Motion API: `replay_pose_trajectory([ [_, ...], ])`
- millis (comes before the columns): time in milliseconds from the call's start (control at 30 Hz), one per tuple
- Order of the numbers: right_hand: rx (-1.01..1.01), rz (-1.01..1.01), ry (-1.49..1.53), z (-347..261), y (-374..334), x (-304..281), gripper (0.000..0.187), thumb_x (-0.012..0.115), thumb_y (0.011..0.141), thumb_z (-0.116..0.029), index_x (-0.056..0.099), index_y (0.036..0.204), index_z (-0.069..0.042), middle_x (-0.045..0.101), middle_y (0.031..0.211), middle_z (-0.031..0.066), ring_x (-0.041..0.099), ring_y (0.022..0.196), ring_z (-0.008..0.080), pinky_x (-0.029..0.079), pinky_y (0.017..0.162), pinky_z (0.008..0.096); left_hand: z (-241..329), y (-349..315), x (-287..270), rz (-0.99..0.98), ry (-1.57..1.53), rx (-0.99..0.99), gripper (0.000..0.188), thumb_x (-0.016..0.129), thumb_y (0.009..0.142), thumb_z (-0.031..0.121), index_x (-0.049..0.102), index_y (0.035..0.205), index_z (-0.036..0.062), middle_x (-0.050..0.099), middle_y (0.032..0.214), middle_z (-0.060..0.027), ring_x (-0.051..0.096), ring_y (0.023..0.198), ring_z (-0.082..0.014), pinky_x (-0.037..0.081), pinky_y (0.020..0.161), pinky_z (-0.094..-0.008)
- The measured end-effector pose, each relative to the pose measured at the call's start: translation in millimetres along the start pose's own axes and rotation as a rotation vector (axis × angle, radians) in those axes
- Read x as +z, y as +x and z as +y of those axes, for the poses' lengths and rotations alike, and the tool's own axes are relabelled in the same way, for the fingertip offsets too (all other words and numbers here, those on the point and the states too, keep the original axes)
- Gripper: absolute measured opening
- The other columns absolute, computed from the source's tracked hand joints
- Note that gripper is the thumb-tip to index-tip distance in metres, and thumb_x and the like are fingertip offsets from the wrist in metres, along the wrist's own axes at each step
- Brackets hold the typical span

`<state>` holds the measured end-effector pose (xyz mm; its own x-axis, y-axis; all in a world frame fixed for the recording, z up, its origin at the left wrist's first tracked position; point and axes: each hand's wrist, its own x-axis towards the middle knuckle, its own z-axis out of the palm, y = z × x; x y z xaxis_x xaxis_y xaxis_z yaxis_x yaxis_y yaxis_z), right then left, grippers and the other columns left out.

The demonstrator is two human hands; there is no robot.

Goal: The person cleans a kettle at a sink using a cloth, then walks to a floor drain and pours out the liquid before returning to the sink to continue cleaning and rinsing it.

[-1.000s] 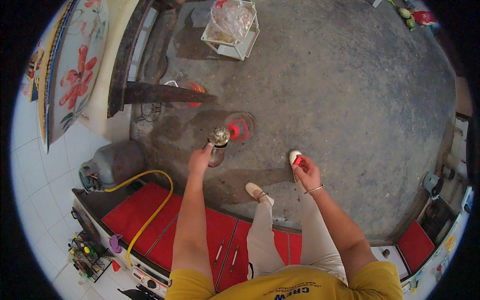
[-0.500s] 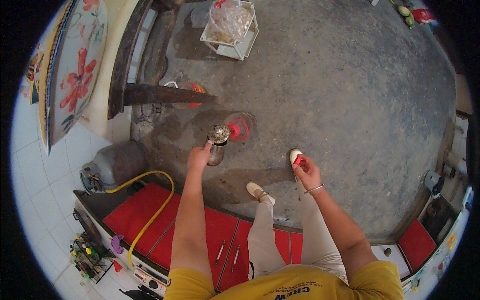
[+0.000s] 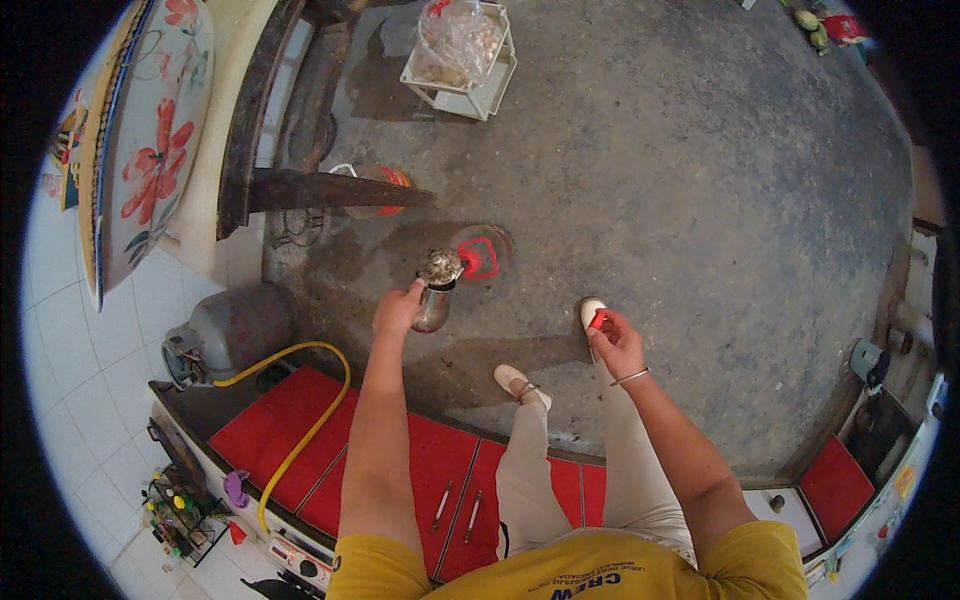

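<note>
A stained grey concrete floor spreads across the room. White square tiles line the left side, low red-fronted cabinets run along the near edge, and a white open-framed stand sits farther off.

Counting two hands: one left hand toward nine o'clock, one right hand toward four. Also one metal pot near nine and one small red thing near three. Two pale shoes, toward three and five. Just one clear jug, near twelve. Far out at twelve, one white rack and one see-through bag. At nine, one gas tank. At eight, one yellow hose, one purple cloth. At six, two silver handles.
</note>
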<state>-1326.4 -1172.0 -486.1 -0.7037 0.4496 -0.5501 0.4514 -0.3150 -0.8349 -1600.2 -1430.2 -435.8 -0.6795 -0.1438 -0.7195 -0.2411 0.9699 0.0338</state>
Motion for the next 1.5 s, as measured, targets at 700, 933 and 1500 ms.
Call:
replay_pose_trajectory([
  [700, -0.004, 0.032, 0.067, -8.2, 2.3, -2.8, 0.037, 0.064, 0.074, -0.008, 0.051, 0.107, 0.001, 0.058, 0.084, 0.004, 0.054, 0.074, 0.0096, 0.045, 0.067, 0.023, 4.3, 2.3, -5.1, 0.109, 0.015, 0.004, 0.056, 0.049, 0.072, 0.058, 0.059, 0.056, 0.0053, 0.06, 0.068, -0.014, 0.058, 0.07, -0.0305, 0.043, 0.068, -0.0371],
  [933, -0.022, 0.022, -0.022, -9.7, 3.1, -2.7, 0.037, 0.064, 0.075, -0.009, 0.051, 0.108, 0.0, 0.058, 0.084, 0.0037, 0.054, 0.073, 0.0093, 0.045, 0.066, 0.0226, 7.0, 3.0, -11.8, 0.023, 0.065, -0.02, 0.059, 0.042, 0.075, 0.058, 0.064, 0.072, 0.0034, 0.063, 0.083, -0.0144, 0.058, 0.085, -0.031, 0.042, 0.075, -0.0381],
  [1500, -0.004, 0.022, 0.024, -14.1, 4.1, 3.1, 0.038, 0.064, 0.074, -0.009, 0.051, 0.108, 0.0, 0.057, 0.086, 0.0034, 0.054, 0.075, 0.009, 0.044, 0.068, 0.0225, 9.5, 4.5, -17.5, 0.072, 0.108, 0.02, 0.058, 0.044, 0.075, 0.058, 0.063, 0.074, 0.003, 0.062, 0.082, -0.0132, 0.057, 0.081, -0.0305, 0.042, 0.075, -0.0388],
])
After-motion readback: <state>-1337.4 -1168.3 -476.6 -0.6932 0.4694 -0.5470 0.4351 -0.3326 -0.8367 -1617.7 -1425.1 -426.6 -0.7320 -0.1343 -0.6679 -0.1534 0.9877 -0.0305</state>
